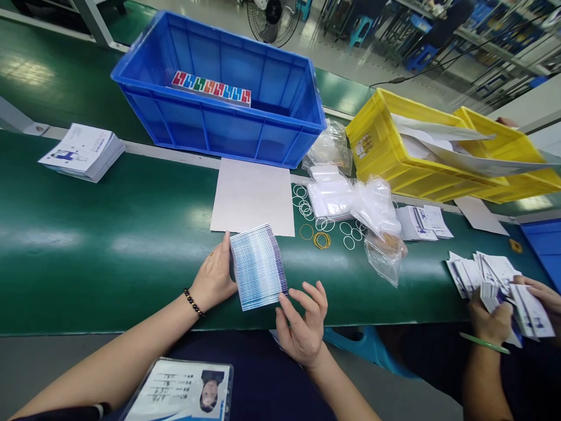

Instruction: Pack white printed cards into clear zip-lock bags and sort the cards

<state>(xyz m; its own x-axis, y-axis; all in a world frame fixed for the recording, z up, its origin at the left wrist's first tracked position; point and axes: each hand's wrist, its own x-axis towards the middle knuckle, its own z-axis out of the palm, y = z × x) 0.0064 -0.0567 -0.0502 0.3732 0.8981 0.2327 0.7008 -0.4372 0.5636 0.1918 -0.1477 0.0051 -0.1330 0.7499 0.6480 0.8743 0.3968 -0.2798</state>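
Note:
A thick stack of leaflets (259, 268) with blue-and-white striped edges is gripped at its left side by my left hand (214, 275). The stack is tilted above the green work surface, its sheets stepped in a fan. At the stack's lower right corner is my right hand (304, 321), palm up and fingers spread, one fingertip touching the corner. Just beyond the stack lies a blank whitish sheet (254, 196). Farther left stands another pile of printed leaflets (83, 153).
A blue bin (219, 128) holding a row of coloured boxes (213, 88) stands behind. Rubber bands (322, 240) and clear plastic bags (377, 202) lie to the right. Yellow crates (412, 169) are at back right. A co-worker's hands (491, 318) handle white leaflets (532, 310).

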